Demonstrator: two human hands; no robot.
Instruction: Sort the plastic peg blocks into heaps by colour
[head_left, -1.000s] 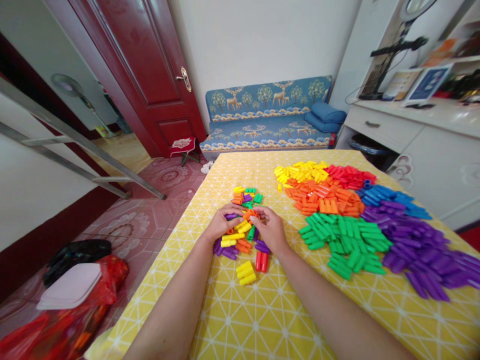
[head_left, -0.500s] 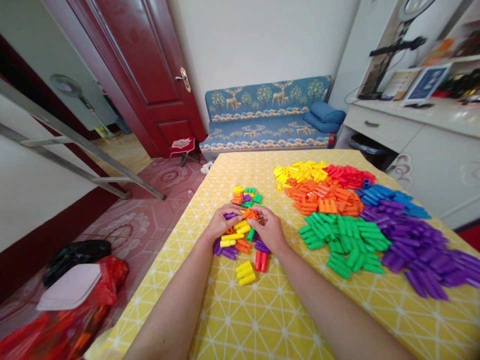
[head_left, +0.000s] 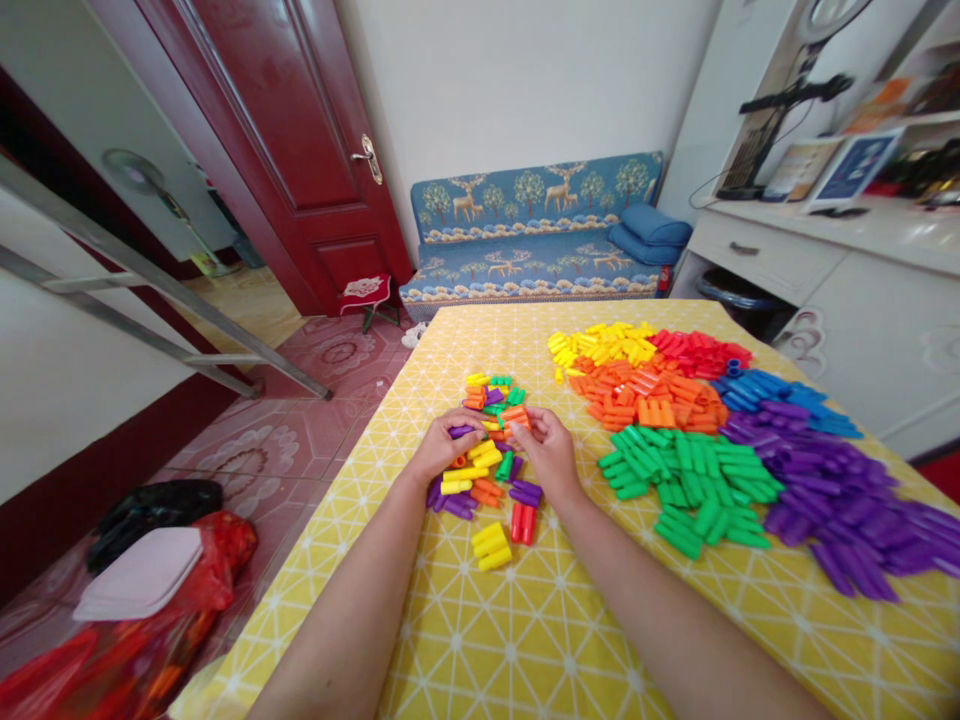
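My right hand (head_left: 553, 452) is closed on an orange plastic tube piece (head_left: 514, 416), pinched between thumb and fingers just above the small mixed pile. Across from it, my left hand (head_left: 442, 445) is closed round a purple plastic tube piece (head_left: 460, 432), partly covered by the fingers. Beneath and between the hands lie mixed yellow, orange, green and purple pieces. Nearer to me are a red piece (head_left: 523, 522) and a yellow piece (head_left: 491, 547), each of joined tubes.
Loose pieces sorted by colour cover the table's right side: yellow (head_left: 604, 345), red (head_left: 697, 352), orange (head_left: 649, 392), green (head_left: 690, 475), blue (head_left: 787, 393) and purple (head_left: 840, 490). A patterned yellow cloth (head_left: 480, 640) covers the table. Behind it stands a blue sofa (head_left: 517, 235).
My right hand has shifted slightly right, away from the left, taking the orange piece with it and turning it. The left hand stays almost where it was.
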